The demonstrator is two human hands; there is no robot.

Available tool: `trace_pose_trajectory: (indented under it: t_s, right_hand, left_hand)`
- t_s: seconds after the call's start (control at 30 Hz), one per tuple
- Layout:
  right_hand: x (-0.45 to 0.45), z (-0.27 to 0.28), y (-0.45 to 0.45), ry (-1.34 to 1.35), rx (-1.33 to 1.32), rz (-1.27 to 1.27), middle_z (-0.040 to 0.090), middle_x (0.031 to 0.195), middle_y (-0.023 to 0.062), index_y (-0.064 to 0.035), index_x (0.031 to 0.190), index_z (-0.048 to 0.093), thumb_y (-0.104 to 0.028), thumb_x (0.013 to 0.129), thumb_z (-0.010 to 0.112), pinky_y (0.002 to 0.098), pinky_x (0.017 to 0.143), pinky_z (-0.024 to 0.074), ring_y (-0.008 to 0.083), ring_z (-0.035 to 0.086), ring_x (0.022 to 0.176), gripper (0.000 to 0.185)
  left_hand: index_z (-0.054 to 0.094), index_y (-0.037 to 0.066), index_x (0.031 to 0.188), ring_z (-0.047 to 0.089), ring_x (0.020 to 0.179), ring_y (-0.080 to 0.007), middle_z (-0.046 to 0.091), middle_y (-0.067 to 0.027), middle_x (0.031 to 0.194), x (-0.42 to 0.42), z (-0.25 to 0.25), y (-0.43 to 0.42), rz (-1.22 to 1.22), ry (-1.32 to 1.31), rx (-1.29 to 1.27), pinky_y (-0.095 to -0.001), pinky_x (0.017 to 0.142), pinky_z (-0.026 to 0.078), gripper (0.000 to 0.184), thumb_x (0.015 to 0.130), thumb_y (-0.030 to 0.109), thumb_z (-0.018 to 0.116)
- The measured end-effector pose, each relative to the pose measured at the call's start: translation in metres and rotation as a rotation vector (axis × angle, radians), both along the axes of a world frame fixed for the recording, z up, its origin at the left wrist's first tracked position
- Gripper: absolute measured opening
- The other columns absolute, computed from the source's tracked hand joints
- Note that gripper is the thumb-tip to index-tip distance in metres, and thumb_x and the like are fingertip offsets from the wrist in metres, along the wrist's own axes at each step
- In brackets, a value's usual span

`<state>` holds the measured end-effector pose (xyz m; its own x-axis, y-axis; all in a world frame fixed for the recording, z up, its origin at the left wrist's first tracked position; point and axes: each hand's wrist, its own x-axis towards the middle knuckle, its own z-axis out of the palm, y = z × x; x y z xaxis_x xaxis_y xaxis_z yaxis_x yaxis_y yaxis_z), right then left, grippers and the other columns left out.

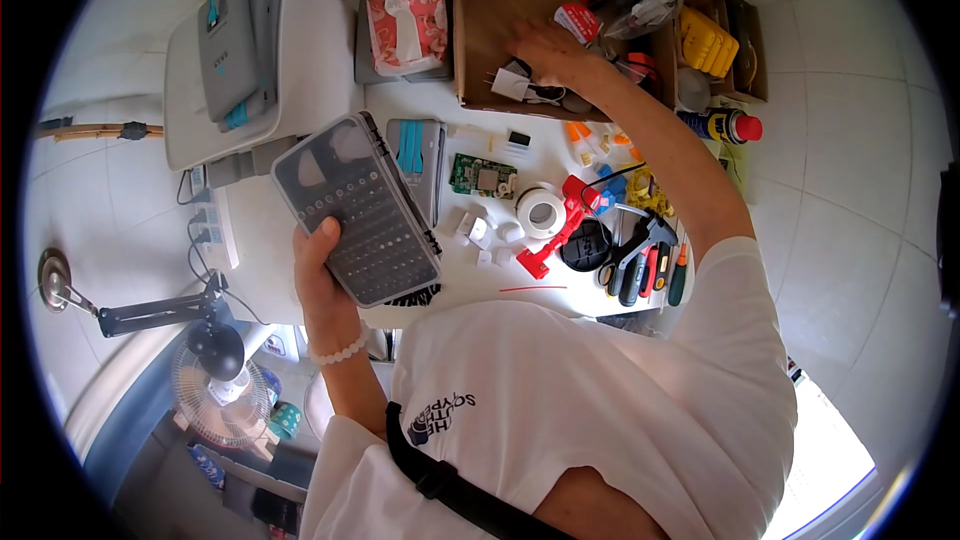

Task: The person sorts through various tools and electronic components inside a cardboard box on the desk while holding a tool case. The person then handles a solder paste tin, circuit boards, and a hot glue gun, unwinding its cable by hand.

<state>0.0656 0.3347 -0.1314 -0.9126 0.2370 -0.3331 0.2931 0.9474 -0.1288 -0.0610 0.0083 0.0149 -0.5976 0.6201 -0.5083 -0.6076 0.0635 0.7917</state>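
Observation:
A flat, clear-lidded case point(365, 215) with rows of small pieces is tilted above the left part of the table. My left hand point(318, 265) grips its lower left edge, thumb on top. Inside the open cardboard box point(490, 10) at the top, my right hand point(548, 52) reaches down with its fingers apart. Just below that hand lie a white charger point(510, 83) and a cable. To its right are a red and white round label point(576, 22) and bagged items point(645, 12). Right of the case lies a grey pouch point(418, 155) with teal straps.
On the white table point(400, 317) are a green circuit board point(483, 175), a white ring point(541, 212), a red tool point(560, 235), a black round cap point(585, 245) and several hand tools. A white bin point(315, 50) stands left, a spray can point(715, 126) right.

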Motion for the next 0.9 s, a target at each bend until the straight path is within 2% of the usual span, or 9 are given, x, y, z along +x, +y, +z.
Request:
trace_pose_trajectory:
  t_s: [0.03,0.37,0.47,0.57,0.67,0.73,0.83,0.9]
  right_hand:
    - [0.001,-0.001,0.0,0.046,0.031,0.017,0.051,0.108,0.0138,-0.0061,0.104,0.058,-0.006,0.06,0.074,0.0422,0.087,0.0457,0.0325,0.05,0.107,0.047]
    - [0.005,0.003,-0.003,0.049,0.005,-0.024,0.053,0.107,0.0142,-0.0036,0.106,0.057,-0.005,0.058,0.074,0.0397,0.086,0.0461,0.0333,0.05,0.106,0.05]
    - [0.007,0.007,-0.003,0.041,0.031,0.0,0.052,0.107,0.0144,-0.0036,0.105,0.058,-0.005,0.058,0.074,0.0394,0.085,0.0463,0.033,0.049,0.107,0.05]
    - [0.01,0.011,-0.004,0.036,0.005,-0.023,0.052,0.11,0.0155,-0.003,0.103,0.059,-0.008,0.06,0.073,0.0398,0.085,0.0465,0.0332,0.047,0.109,0.046]
    - [0.013,0.01,-0.001,0.102,-0.027,-0.079,0.058,0.11,0.0123,-0.005,0.1,0.063,-0.008,0.063,0.07,0.0379,0.087,0.0471,0.0303,0.054,0.106,0.037]
    - [0.012,0.011,0.006,0.011,-0.292,-0.218,0.063,0.104,0.0126,-0.0054,0.1,0.063,-0.01,0.067,0.068,0.0392,0.084,0.0482,0.0303,0.059,0.099,0.035]
    - [0.02,0.013,0.007,0.128,-0.411,-0.233,0.065,0.1,0.0141,-0.0059,0.1,0.063,-0.011,0.068,0.066,0.04,0.082,0.0485,0.031,0.061,0.095,0.032]
    - [0.024,0.015,0.001,0.118,-0.336,-0.218,0.063,0.1,0.0141,-0.0044,0.096,0.064,-0.013,0.07,0.067,0.0406,0.08,0.0479,0.0316,0.06,0.094,0.028]
  left_hand:
    - [0.047,-0.006,0.116,0.066,0.084,-0.0235,0.063,-0.0167,0.1,0.0,0.001,0.0,-0.004,-0.002,0.008,-0.0297,0.073,0.054,0.055,0.074,0.025,0.065]
    - [0.047,-0.007,0.115,0.066,0.082,-0.0232,0.063,-0.0168,0.099,0.0,-0.002,-0.004,-0.02,0.017,0.01,-0.0286,0.071,0.055,0.057,0.073,0.026,0.067]
    - [0.051,-0.003,0.113,0.067,0.081,-0.0256,0.065,-0.0163,0.098,0.0,-0.002,-0.005,-0.007,-0.024,0.09,-0.0334,0.07,0.058,0.046,0.076,0.021,0.066]
    - [0.051,-0.003,0.113,0.067,0.08,-0.0255,0.064,-0.0164,0.098,0.001,0.0,-0.005,0.002,-0.034,0.087,-0.033,0.069,0.058,0.047,0.076,0.021,0.067]
    - [0.05,-0.003,0.114,0.067,0.079,-0.0254,0.064,-0.0164,0.098,0.002,0.001,-0.005,0.042,-0.028,0.066,-0.0327,0.068,0.058,0.048,0.076,0.022,0.067]
    - [0.05,-0.003,0.114,0.067,0.079,-0.0255,0.064,-0.0164,0.098,0.001,0.0,-0.007,0.04,-0.023,0.07,-0.0327,0.068,0.057,0.048,0.076,0.021,0.067]
    - [0.05,-0.004,0.114,0.067,0.08,-0.0257,0.064,-0.0165,0.098,0.001,0.0,-0.008,0.038,-0.019,0.067,-0.0331,0.069,0.057,0.048,0.076,0.021,0.067]
    - [0.05,-0.004,0.114,0.067,0.08,-0.0258,0.064,-0.0167,0.098,0.001,0.0,-0.008,0.045,-0.02,0.064,-0.0331,0.069,0.058,0.048,0.076,0.021,0.067]
